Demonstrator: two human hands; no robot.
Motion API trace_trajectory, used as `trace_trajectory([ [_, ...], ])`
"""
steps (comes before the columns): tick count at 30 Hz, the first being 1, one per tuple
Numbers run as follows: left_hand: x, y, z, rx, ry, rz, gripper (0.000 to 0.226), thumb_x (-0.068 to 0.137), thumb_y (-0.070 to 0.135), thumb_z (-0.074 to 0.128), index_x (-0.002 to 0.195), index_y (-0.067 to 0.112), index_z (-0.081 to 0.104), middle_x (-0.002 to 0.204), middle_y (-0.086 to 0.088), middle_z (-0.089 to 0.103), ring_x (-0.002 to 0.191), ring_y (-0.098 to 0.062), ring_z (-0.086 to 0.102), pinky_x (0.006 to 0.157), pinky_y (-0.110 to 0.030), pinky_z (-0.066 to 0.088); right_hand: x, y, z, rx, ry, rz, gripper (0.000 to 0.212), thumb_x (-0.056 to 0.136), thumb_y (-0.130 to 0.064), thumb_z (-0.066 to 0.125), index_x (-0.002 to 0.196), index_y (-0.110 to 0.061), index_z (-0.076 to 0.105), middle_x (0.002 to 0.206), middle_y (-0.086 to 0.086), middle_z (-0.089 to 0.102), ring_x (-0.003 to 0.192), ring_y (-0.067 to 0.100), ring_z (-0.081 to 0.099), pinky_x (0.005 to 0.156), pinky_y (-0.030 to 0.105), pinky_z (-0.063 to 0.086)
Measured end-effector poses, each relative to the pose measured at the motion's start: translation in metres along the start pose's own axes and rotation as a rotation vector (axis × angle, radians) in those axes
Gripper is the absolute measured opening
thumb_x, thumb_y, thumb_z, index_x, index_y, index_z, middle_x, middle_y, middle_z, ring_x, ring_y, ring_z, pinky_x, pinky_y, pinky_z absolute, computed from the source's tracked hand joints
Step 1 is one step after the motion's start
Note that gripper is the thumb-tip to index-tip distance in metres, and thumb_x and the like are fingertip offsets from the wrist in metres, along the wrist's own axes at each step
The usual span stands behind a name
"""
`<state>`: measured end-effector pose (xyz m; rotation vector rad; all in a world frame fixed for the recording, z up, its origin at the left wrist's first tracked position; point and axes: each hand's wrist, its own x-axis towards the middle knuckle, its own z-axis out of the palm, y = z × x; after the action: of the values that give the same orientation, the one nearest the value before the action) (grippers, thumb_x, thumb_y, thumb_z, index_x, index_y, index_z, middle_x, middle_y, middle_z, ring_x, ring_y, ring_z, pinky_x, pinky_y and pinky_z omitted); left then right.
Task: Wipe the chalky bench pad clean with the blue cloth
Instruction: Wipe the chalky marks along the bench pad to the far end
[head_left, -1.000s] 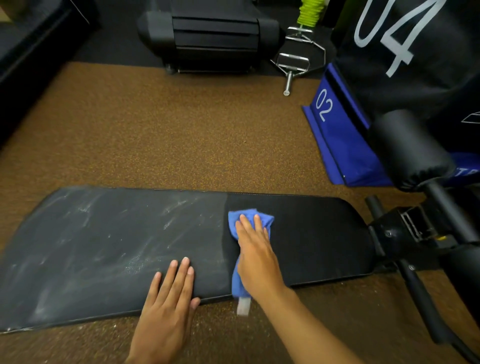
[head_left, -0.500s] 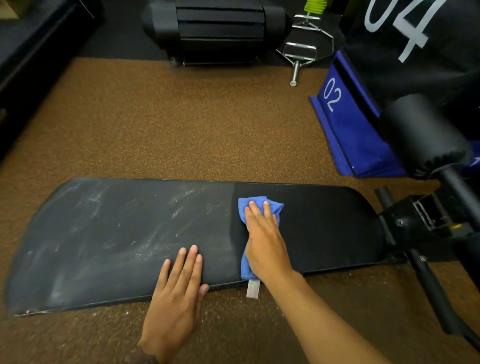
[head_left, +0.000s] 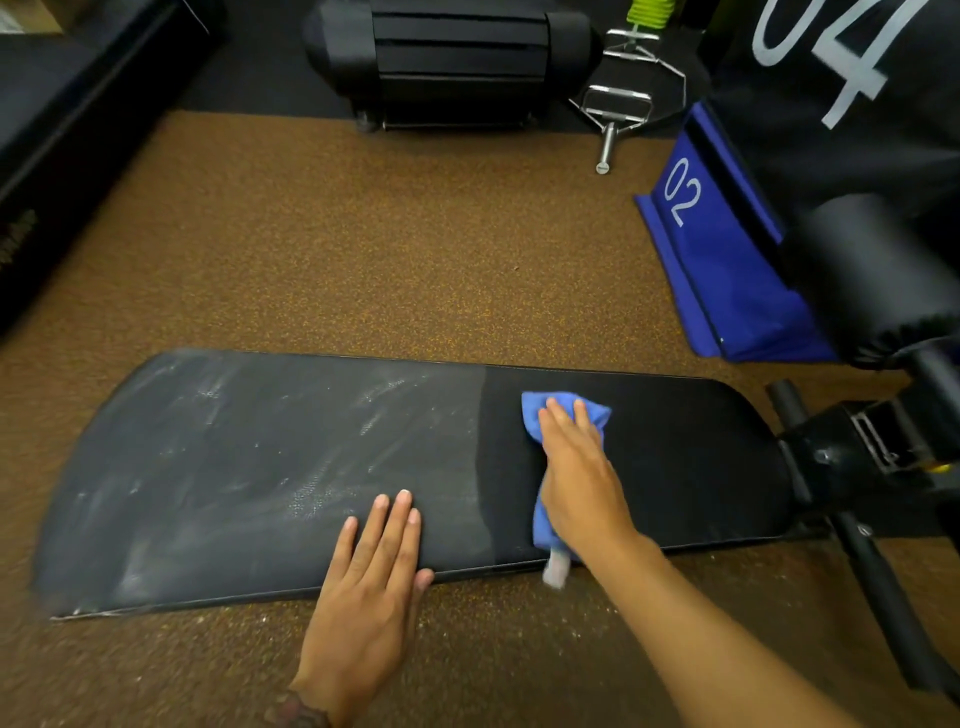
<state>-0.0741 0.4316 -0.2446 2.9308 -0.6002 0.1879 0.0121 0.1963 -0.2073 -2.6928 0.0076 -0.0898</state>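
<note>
A long black bench pad (head_left: 260, 467) lies across the brown floor. Its left two thirds carry white chalk smears; the right third looks dark and clean, with a sharp border near the middle. The blue cloth (head_left: 597, 413) lies on the clean part, just right of that border. My right hand (head_left: 582, 478) presses flat on the cloth with straight fingers, covering most of it; a white tag sticks out at the pad's near edge. My left hand (head_left: 374, 587) rests flat on the pad's near edge, fingers straight, on the chalky side.
The bench frame and a black roller pad (head_left: 872, 280) stand at the right end. A blue wedge marked 02 (head_left: 727, 270) and a dark block marked 04 (head_left: 841, 78) sit behind it. A black machine (head_left: 452, 57) and a chrome handle (head_left: 618, 104) lie at the back.
The view has shifted so the pad sits higher and further right in frame. My right hand and the cloth have moved slightly right relative to the chalk border. The left hand stays on the near edge.
</note>
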Motion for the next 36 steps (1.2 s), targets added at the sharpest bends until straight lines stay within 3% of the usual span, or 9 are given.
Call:
trace_trajectory([
  [3,0.0,0.0,0.0,-0.005,0.005,-0.004,0.055,0.104,0.036,0.02,0.141,0.0,0.04,0.152,-0.015,0.035,0.143,-0.03,0.025,0.117,-0.047,0.016,0.054,-0.023,0.004,-0.051,-0.022,0.006,0.062,0.08,0.009,0.043,0.14,-0.003,0.034,0.151,0.01,0.029,0.143,0.031,0.012,0.114,0.044,0.018],
  [6,0.001,0.001,-0.002,0.007,-0.005,-0.005,0.055,0.104,0.036,0.019,0.141,0.001,0.039,0.152,-0.014,0.034,0.143,-0.03,0.025,0.116,-0.047,0.016,0.085,-0.047,0.005,-0.066,-0.057,0.001,0.053,0.082,0.008,0.043,0.133,-0.004,0.04,0.146,0.009,0.034,0.142,0.028,0.013,0.111,0.037,0.018],
  [15,0.002,0.003,-0.007,-0.007,-0.004,-0.009,0.054,0.102,0.034,0.023,0.14,0.001,0.043,0.151,-0.015,0.036,0.142,-0.029,0.027,0.114,-0.047,0.018,0.006,-0.061,0.026,0.067,-0.062,-0.183,0.064,0.074,0.012,0.032,0.137,0.0,0.041,0.145,0.014,0.039,0.141,0.034,0.02,0.113,0.046,0.025],
  [21,0.001,0.002,-0.004,-0.027,0.014,-0.002,0.053,0.102,0.033,0.026,0.14,0.0,0.042,0.151,-0.015,0.036,0.142,-0.031,0.029,0.114,-0.049,0.021,-0.117,-0.053,0.013,0.088,-0.072,-0.313,0.079,0.072,0.014,0.054,0.143,-0.012,0.032,0.152,0.0,0.029,0.144,0.019,0.011,0.115,0.04,0.017],
  [23,0.001,0.002,-0.005,-0.026,0.003,-0.009,0.053,0.102,0.034,0.026,0.141,0.001,0.039,0.151,-0.015,0.036,0.142,-0.031,0.028,0.115,-0.048,0.019,-0.108,-0.042,0.01,0.083,-0.054,-0.275,0.076,0.069,0.016,0.053,0.14,-0.009,0.038,0.148,0.003,0.037,0.142,0.022,0.019,0.116,0.037,0.014],
  [26,0.001,0.004,-0.008,-0.022,-0.013,-0.018,0.054,0.102,0.035,0.023,0.142,0.002,0.037,0.151,-0.015,0.035,0.142,-0.03,0.028,0.115,-0.047,0.017,-0.06,-0.039,0.016,0.114,0.017,-0.113,0.064,0.067,0.022,0.054,0.128,0.002,0.051,0.136,0.015,0.05,0.133,0.036,0.036,0.108,0.046,0.03],
  [29,0.001,0.005,-0.01,-0.021,-0.016,-0.018,0.053,0.103,0.034,0.022,0.143,0.002,0.035,0.152,-0.015,0.034,0.142,-0.031,0.028,0.115,-0.048,0.018,-0.012,-0.06,0.021,0.078,0.02,0.009,0.059,0.077,0.017,0.044,0.133,0.0,0.045,0.145,0.014,0.039,0.141,0.035,0.02,0.111,0.05,0.027],
  [32,0.001,0.004,-0.008,-0.027,-0.008,-0.016,0.052,0.102,0.033,0.024,0.143,0.002,0.035,0.152,-0.015,0.034,0.142,-0.031,0.028,0.114,-0.049,0.019,-0.011,-0.083,0.026,0.077,-0.007,-0.023,0.064,0.081,0.015,0.042,0.141,-0.004,0.033,0.154,0.009,0.024,0.144,0.028,0.004,0.116,0.045,0.016],
  [36,0.0,0.003,-0.005,-0.032,-0.02,-0.013,0.054,0.103,0.032,0.019,0.142,0.0,0.04,0.152,-0.016,0.034,0.143,-0.031,0.027,0.113,-0.05,0.022,-0.074,-0.099,0.033,0.117,-0.012,-0.17,0.063,0.077,0.011,0.059,0.136,-0.002,0.042,0.145,0.012,0.04,0.14,0.032,0.02,0.11,0.05,0.029],
])
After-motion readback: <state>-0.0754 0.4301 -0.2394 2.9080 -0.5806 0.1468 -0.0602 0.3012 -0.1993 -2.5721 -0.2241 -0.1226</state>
